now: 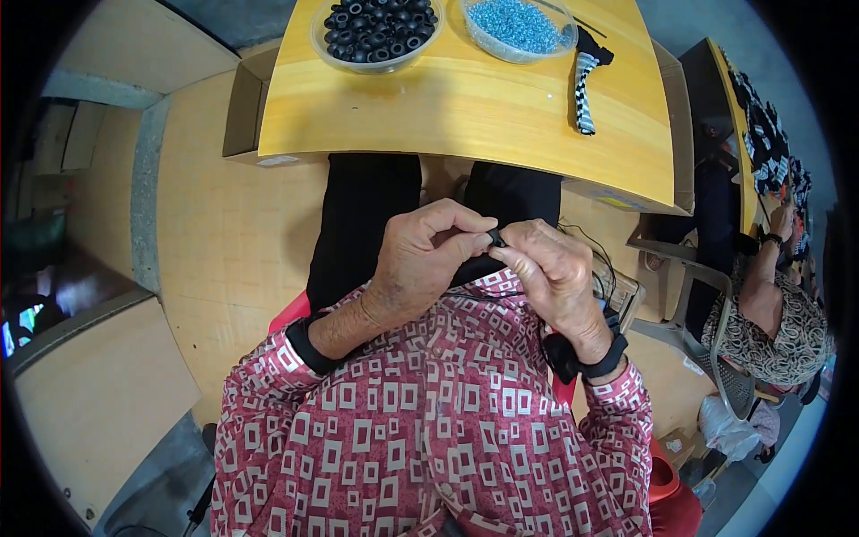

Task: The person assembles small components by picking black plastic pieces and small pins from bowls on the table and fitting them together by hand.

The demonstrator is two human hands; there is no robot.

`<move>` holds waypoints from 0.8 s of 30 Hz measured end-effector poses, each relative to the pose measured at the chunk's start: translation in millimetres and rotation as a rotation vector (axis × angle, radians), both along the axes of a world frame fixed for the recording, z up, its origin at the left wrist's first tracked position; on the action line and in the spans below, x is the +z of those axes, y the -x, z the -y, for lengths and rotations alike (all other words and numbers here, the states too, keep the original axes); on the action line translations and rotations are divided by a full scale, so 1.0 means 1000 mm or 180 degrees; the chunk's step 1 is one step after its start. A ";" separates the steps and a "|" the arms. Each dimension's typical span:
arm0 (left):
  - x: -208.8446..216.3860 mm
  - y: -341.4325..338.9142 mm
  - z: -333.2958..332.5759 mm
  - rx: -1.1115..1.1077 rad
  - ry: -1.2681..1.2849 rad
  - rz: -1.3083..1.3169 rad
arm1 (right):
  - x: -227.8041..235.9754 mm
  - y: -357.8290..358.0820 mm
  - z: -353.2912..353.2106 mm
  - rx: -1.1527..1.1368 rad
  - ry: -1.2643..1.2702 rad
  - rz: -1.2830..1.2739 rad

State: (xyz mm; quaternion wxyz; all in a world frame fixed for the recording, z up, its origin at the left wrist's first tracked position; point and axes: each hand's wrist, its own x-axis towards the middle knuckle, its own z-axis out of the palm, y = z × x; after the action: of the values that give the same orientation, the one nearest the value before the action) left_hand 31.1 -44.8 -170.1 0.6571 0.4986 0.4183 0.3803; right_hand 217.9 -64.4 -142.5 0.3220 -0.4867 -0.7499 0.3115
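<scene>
My left hand [419, 261] and my right hand [557, 273] meet above my lap, fingertips nearly touching. Between them is a small black bead [497, 238], pinched by the thumb and forefinger of each hand. Its shape is mostly covered by the fingers. Ahead, at the far left of the table, a clear bowl [315, 39] is heaped with round black beads [376, 31] with holes. A second clear bowl [501, 55], right of it, holds tiny blue beads [510, 25].
The yellow wooden table [465, 116] stands beyond my knees. On its right lies a black-and-white striped strip [584, 94] with a black end. At far right another person [769, 304] sits on a chair [689, 304] by a table with striped pieces. Cables [608, 268] hang near my right wrist.
</scene>
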 end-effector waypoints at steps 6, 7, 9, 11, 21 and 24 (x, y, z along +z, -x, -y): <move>-0.006 0.007 0.004 -0.0570 -0.0290 -0.0409 | -0.004 -0.015 -0.003 0.0761 0.0307 0.0027; -0.005 0.007 0.008 -0.0650 -0.0277 -0.0485 | -0.002 -0.014 0.000 0.0835 0.0353 0.0147; -0.007 0.006 0.015 -0.0573 -0.0135 -0.0328 | 0.000 -0.011 0.003 0.0749 0.0326 0.0184; -0.007 0.006 0.018 -0.0341 -0.0312 -0.0238 | 0.007 -0.008 0.003 0.0764 -0.0006 0.0681; 0.001 -0.001 0.012 -0.0131 0.0802 0.0599 | 0.025 0.002 0.012 0.0375 -0.0587 0.0871; 0.000 -0.002 0.007 -0.0122 0.1043 0.1074 | 0.027 0.003 0.013 -0.0011 -0.0377 0.0404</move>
State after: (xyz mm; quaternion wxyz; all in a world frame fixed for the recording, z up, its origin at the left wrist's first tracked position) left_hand 32.7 -52.0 -169.7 0.7969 0.3225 0.3492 0.3728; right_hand 215.2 -77.0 -115.8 0.3026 -0.4869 -0.7850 0.2346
